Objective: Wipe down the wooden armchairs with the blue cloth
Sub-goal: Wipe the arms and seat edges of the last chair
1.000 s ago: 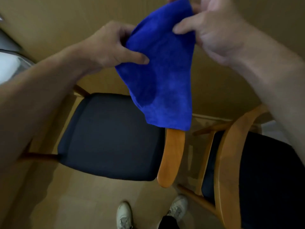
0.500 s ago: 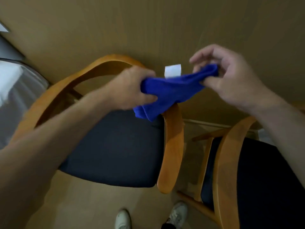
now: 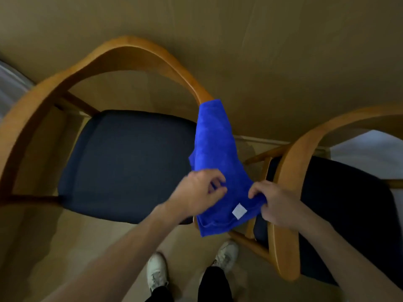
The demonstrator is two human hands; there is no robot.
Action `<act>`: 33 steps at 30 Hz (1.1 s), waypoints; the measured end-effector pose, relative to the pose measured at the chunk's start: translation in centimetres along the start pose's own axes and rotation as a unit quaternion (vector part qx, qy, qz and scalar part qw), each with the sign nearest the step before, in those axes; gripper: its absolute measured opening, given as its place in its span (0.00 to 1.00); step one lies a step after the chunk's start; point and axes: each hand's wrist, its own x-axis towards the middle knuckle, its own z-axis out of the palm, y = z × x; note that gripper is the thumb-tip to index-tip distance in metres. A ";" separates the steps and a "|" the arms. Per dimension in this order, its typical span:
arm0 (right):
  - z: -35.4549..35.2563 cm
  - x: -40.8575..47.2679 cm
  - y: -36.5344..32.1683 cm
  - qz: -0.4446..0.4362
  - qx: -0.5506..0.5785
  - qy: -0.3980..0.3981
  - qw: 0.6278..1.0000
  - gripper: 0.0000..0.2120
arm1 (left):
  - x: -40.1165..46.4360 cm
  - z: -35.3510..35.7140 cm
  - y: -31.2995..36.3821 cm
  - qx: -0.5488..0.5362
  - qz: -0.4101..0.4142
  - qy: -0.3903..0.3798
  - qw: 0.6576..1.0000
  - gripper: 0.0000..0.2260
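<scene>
A blue cloth (image 3: 216, 149) with a white tag lies draped along the right armrest of the left wooden armchair (image 3: 122, 51), covering the arm down to its front end. My left hand (image 3: 199, 194) pinches the cloth's near left edge. My right hand (image 3: 272, 203) grips its near right corner beside the tag. This armchair has a curved wooden back and a dark seat cushion (image 3: 128, 164). A second wooden armchair (image 3: 285, 186) with a dark seat stands close on the right; my right hand is just beside its left armrest.
A tan wall (image 3: 261, 40) runs behind both chairs. My two white shoes (image 3: 157, 273) stand on the beige floor in front of the narrow gap between the chairs. A pale surface (image 3: 11, 83) shows at the far left edge.
Both hands have come down and toward me, from holding the cloth up in the air to laying it spread along the left chair's right armrest. The view has tilted to show more of both chairs.
</scene>
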 end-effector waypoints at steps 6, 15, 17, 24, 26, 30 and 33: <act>3.3 3.0 -3.9 0.038 0.307 0.101 0.946 0.25 | 3.8 0.2 -1.7 -0.013 -0.112 -0.046 0.993 0.52; 10.0 1.8 -6.8 0.142 0.556 0.057 0.817 0.12 | -0.7 1.8 -2.9 0.035 -0.076 0.001 0.996 0.19; 10.4 1.6 -7.0 0.147 0.555 0.073 0.815 0.10 | -0.7 0.1 -3.0 0.146 -0.069 0.029 0.986 0.14; 9.5 4.8 -7.9 0.139 0.560 0.152 0.803 0.13 | 11.0 -3.2 -3.1 -0.041 -0.083 0.014 0.996 0.35; 8.4 6.8 -7.7 0.136 0.542 0.175 0.811 0.13 | 13.1 -2.5 -3.3 -0.173 -0.125 0.006 0.977 0.30; 4.9 10.8 -7.1 0.100 0.506 0.191 0.835 0.16 | 11.2 -0.6 -4.0 -0.303 -0.225 0.021 0.926 0.23; 4.2 11.7 -6.9 0.072 0.475 0.202 0.853 0.20 | 9.6 0.6 -3.8 -0.369 -0.263 0.037 0.891 0.27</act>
